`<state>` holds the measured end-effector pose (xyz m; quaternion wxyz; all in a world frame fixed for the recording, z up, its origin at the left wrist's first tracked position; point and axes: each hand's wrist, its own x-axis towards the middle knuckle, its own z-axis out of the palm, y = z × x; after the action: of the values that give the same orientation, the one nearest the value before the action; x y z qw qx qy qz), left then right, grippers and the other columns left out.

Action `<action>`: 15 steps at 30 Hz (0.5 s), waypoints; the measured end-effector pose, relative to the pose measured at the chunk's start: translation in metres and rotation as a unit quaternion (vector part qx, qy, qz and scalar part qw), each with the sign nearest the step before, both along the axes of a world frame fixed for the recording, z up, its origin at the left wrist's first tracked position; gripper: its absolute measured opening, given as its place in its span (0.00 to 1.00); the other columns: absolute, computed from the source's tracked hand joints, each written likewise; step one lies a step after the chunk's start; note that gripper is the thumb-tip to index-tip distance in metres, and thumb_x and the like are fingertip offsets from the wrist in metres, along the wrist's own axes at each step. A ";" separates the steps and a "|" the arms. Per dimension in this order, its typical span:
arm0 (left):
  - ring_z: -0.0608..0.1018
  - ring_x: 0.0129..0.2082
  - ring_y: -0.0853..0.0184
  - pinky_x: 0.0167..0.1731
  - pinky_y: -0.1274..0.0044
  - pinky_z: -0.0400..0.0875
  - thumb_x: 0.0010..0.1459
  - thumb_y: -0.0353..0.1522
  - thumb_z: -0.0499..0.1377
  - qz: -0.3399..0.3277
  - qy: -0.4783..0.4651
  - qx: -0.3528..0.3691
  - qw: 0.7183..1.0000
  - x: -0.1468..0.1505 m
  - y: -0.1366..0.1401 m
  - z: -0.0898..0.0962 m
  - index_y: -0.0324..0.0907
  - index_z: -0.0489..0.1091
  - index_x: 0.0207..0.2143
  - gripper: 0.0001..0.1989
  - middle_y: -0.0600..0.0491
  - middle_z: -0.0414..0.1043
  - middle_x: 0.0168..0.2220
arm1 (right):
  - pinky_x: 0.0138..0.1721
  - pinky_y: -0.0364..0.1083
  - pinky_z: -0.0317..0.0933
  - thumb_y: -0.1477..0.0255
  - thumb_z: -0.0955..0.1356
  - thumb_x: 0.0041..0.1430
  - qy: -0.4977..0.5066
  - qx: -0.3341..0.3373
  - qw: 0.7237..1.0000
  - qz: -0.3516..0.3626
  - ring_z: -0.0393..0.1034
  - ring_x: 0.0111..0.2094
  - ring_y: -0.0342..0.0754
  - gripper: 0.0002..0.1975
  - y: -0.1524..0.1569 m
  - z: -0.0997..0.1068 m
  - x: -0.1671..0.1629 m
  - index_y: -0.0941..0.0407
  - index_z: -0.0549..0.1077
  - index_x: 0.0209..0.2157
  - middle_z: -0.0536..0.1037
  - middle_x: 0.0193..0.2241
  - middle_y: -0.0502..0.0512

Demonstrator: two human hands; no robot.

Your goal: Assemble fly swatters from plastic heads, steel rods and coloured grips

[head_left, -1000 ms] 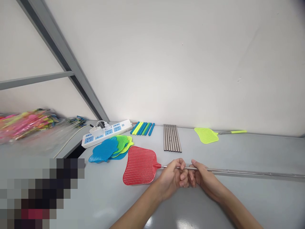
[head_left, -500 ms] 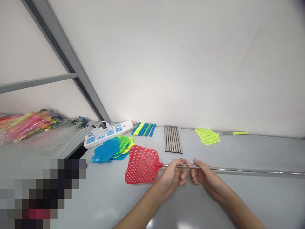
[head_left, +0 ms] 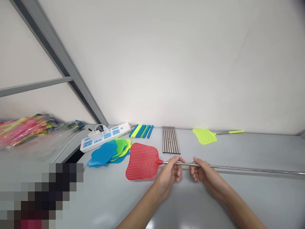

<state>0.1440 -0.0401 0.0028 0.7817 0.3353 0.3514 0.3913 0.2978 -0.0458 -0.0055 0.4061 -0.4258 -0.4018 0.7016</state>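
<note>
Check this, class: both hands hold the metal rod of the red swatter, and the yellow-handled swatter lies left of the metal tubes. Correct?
No: the yellow-handled swatter lies right of the metal tubes, as the head view shows. The left hand and right hand hold the metal rod of the red swatter.

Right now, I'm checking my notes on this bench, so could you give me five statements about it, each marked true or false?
1. The left hand is nearer the red head than the right hand is. True.
2. The tubes lie between the sticks and the yellow swatter. True.
3. The right hand holds the yellow swatter. False: the right hand is on the rod of the red head.
4. The sticks are all blue. False: some sticks are yellow or green.
5. The hands touch each other. False: a gap shows between them.
</note>
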 end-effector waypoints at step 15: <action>0.58 0.14 0.75 0.17 0.81 0.52 0.53 0.44 0.46 0.167 -0.019 0.030 0.985 0.004 0.003 -0.004 0.41 0.61 0.29 0.16 0.60 0.54 0.14 | 0.24 0.43 0.49 0.57 0.57 0.54 -0.048 0.028 0.996 -0.075 0.54 0.20 0.42 0.25 0.004 0.006 0.007 0.59 0.69 0.15 0.64 0.17 0.52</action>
<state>0.1478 -0.0375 -0.0008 0.7013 0.2876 0.3754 0.5335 0.3045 -0.0417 0.0005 0.4495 -0.4761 -0.4073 0.6367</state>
